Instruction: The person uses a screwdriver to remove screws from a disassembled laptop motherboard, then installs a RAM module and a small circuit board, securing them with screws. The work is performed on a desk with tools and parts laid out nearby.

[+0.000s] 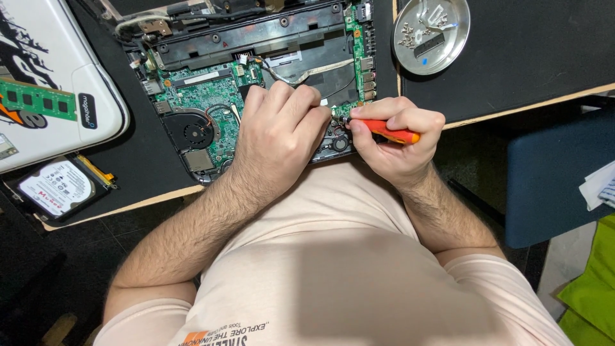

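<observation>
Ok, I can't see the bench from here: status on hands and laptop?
Right hand grips orange screwdriver. Left hand rests on opened laptop. Nothing blocking.

A black mat (506, 51) covers the tabletop (532, 104), whose pale wooden edge shows along the near side. On the mat lie an opened laptop base (256, 70) with its green circuit board bared, a round metal dish (431, 27) of small screws, and a hard drive (56, 187) near the left corner. A white laptop lid (57, 77) with a green memory stick (37, 99) on it rests at the far left.
</observation>
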